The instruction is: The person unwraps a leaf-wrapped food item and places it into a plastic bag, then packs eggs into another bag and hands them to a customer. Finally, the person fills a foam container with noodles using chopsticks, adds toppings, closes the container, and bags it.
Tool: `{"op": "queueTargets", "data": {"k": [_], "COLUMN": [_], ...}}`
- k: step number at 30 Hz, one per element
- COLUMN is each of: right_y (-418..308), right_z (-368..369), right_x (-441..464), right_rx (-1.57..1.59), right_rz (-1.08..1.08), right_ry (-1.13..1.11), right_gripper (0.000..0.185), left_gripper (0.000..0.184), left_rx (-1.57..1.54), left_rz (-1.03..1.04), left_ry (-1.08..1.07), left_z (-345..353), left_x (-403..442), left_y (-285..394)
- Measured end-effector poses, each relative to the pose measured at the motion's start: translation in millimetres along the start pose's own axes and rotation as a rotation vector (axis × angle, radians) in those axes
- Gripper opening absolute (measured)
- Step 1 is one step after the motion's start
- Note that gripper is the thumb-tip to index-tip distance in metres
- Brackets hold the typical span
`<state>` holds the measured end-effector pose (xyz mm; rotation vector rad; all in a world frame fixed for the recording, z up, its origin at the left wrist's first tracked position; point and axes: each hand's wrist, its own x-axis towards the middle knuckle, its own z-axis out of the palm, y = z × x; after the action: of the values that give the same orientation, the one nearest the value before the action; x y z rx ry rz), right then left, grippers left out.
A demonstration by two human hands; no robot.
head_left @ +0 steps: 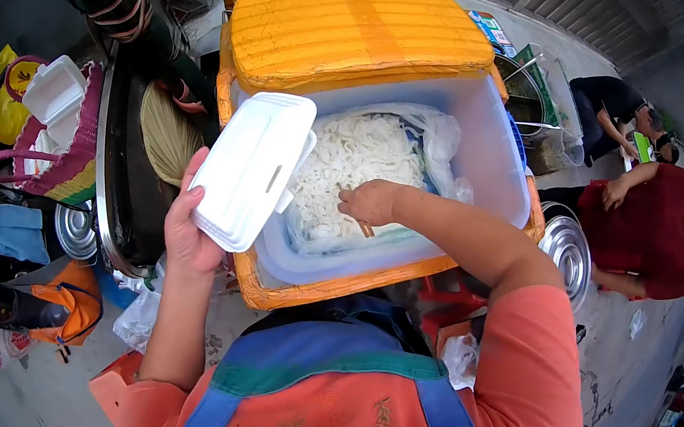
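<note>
Blue apron [318, 347] nearest; left hand [196, 234] has its fingers holding a white foam box [258, 171], tilted at the tub [501, 168], presumably to keep it near the white noodles [361, 157] inside; right hand [370, 202] has fingers closed round apparent chopsticks [366, 230], at the noodles; orange lid [356, 29] blocks the far side, probably slid back for access; woven basket [89, 119] left; 1 person [642, 225] right.

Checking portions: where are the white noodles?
In the head view's centre, the white noodles lie in the tub, by the right hand, right of the held foam box.
</note>
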<state>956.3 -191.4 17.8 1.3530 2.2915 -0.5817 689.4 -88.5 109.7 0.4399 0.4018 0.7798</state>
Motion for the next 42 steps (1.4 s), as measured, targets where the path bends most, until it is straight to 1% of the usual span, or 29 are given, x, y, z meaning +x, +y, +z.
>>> {"op": "queueTargets", "data": {"k": [2,4,5,7,8,9,11,13,14,17,19,20,21,23,24,25,26,28,29,30,32,33,34,36,37,38,40,41,42], "right_y": [21,18,28,55,66,76,111,124,132,133,102,79,51,-8,-40,-60,-75,-93,-95,-97,-106,-111,-126,-168,-190,-214,-261,-284,-311], "right_z": [18,24,21,5,-5,-15,-37,-71,-82,-100,-97,-86,-72,-42,-36,-20,-4,25,37,49,67,76,78,84,91,103,138,168,193], "right_x": [24,34,29,-5,-16,-23,-21,-11,-3,-13,-43,-57,-73,-112,-132,-141,-150,-159,-162,-168,-186,-196,-209,-251,-274,-301,-374,-409,-446], "right_rx": [-0.059,0.142,0.128,0.413,0.665,1.546,2.453,2.378,2.452,2.571,2.561,2.513,2.461,2.438,2.369,2.324,2.344,2.560,2.573,2.587,2.676,2.682,2.686,2.443,2.226,2.008,1.799,1.857,1.810], "right_rz": [0.009,0.118,0.073,0.186,0.315,0.528,0.367,0.025,0.090,0.188,0.220,0.124,0.035,0.139,0.244,0.251,0.308,0.430,0.450,0.470,0.108,0.140,0.118,0.749,0.782,0.809,0.992,0.848,0.794], "right_ry": [-0.036,-0.109,-0.167,0.012,0.306,0.652,1.517,1.902,1.979,2.109,2.113,2.109,2.102,2.024,2.004,2.042,2.029,1.931,1.930,1.928,1.848,1.852,1.880,2.086,2.165,2.226,1.362,0.823,0.430], "right_gripper": [0.021,0.021,0.038,0.068,0.090,0.088,0.075,0.056,0.051,0.044,0.042,0.042,0.043,0.044,0.042,0.040,0.042,0.042,0.042,0.043,0.046,0.055,0.055,0.062,0.064,0.067,0.068,0.070,0.072], "left_gripper": [0.055,0.056,0.058,0.061,0.061,0.061,0.061,0.055,0.053,0.046,0.046,0.046,0.048,0.051,0.054,0.053,0.053,0.055,0.055,0.056,0.055,0.055,0.049,0.038,0.052,0.052,0.053,0.052,0.052], "left_rx": [-0.020,-0.042,-0.056,-0.097,-0.104,-0.093,-0.088,-0.070,-0.043,0.035,0.050,0.040,0.060,0.099,0.123,0.127,0.133,0.185,0.205,0.205,0.218,0.226,0.534,1.121,1.166,1.183,0.295,0.306,0.321], "left_rz": [0.031,0.039,0.036,0.040,0.042,0.058,0.065,0.020,-0.009,0.030,0.020,0.011,0.014,0.019,0.063,0.031,-0.002,0.066,0.041,-0.026,-0.187,-0.210,0.029,0.542,0.520,0.520,-0.128,-0.144,-0.150], "left_ry": [-0.029,-0.044,-0.049,-0.050,-0.060,-0.064,-0.044,-0.142,-0.205,-0.163,-0.228,-0.282,-0.260,-0.292,-0.190,-0.185,-0.180,0.010,0.072,-0.019,-0.236,-0.272,-0.294,-0.336,-0.346,-0.351,-0.115,-0.150,-0.154], "left_z": [3,-4,-8,-14,-14,-14,-28,-22,-17,-16,-16,-18,-17,-8,-5,-3,11,48,63,72,81,89,102,119,105,106,113,116,122], "left_x": [-2,-13,-15,-19,-21,-24,-23,-23,-22,-15,-7,-2,1,11,15,21,26,26,29,27,26,30,17,6,10,13,13,12,7], "left_y": [6,14,19,29,34,39,45,46,46,47,52,55,60,61,60,61,54,28,23,12,1,-14,-28,-55,-54,-56,-61,-70,-74]}}
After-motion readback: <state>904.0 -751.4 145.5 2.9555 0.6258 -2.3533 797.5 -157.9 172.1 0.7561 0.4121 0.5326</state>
